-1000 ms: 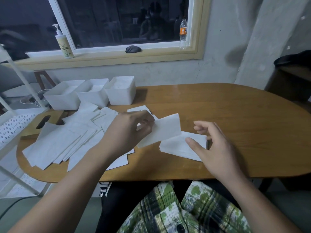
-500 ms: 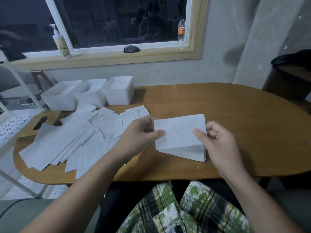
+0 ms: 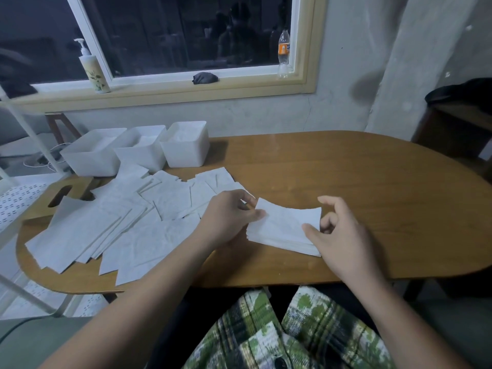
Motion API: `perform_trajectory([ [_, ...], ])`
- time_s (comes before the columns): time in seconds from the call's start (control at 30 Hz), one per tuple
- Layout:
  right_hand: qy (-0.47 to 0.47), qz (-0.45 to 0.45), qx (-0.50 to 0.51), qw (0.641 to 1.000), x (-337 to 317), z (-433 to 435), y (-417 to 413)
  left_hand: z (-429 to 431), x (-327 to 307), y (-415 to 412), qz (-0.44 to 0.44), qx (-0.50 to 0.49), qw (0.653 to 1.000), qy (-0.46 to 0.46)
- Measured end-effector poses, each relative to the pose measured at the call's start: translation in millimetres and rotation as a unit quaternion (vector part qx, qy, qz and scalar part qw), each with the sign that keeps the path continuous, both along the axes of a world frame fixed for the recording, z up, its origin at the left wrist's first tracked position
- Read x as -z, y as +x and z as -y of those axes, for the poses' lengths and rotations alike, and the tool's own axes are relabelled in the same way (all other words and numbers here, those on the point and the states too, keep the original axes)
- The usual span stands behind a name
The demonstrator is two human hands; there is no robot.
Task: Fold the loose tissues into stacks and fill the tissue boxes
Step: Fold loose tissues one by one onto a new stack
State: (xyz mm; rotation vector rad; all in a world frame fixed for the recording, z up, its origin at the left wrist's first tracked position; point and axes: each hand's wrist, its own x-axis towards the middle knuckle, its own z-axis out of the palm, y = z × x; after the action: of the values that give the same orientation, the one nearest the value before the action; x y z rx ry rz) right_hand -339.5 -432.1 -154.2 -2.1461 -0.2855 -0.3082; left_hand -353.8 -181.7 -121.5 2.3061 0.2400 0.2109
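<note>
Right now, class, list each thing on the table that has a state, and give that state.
Left hand: pinches top tissue's left edge
Right hand: pinches its right edge
Top tissue: curved, on the stack
Stack: neat, lying flat
Loose tissues: spread, overlapping
Boxes: upright, open-topped

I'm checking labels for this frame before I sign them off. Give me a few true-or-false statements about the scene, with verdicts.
1. Three white boxes stand at the back left of the table. True.
2. The left hand pinches the top tissue of the stack. True.
3. The loose tissues lie to the right of the stack. False: they spread to its left.
4. The pump bottle stands on the table. False: it stands on the windowsill.
5. The thumb of the right hand lies on the top tissue. True.
</note>
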Motion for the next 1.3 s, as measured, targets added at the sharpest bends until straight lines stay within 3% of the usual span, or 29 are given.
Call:
perform_trajectory([
  [0.2, -0.038, -0.002, 0.015, 0.999, -1, -2, -4, -6, 8, -1, 0.034, -0.003, 0.997, 0.072],
  [0.53, -0.087, 0.172, -0.014, 0.981, 12, -6, -12, -60, 9, -22, 0.081, -0.026, 0.971, 0.224],
  [0.73, -0.082, 0.155, -0.024, 0.984, 15, -5, -10, -72, 12, -23, 0.052, -0.029, 0.960, 0.273],
  [1.17, -0.079, 0.141, -0.031, 0.986, 14, -5, -10, -57, 2, -17, 0.014, -0.015, 0.875, 0.483],
  [1.3, -0.073, 0.136, -0.030, 0.988, 13, -5, -11, -60, -1, -16, 0.041, -0.029, 0.906, 0.421],
])
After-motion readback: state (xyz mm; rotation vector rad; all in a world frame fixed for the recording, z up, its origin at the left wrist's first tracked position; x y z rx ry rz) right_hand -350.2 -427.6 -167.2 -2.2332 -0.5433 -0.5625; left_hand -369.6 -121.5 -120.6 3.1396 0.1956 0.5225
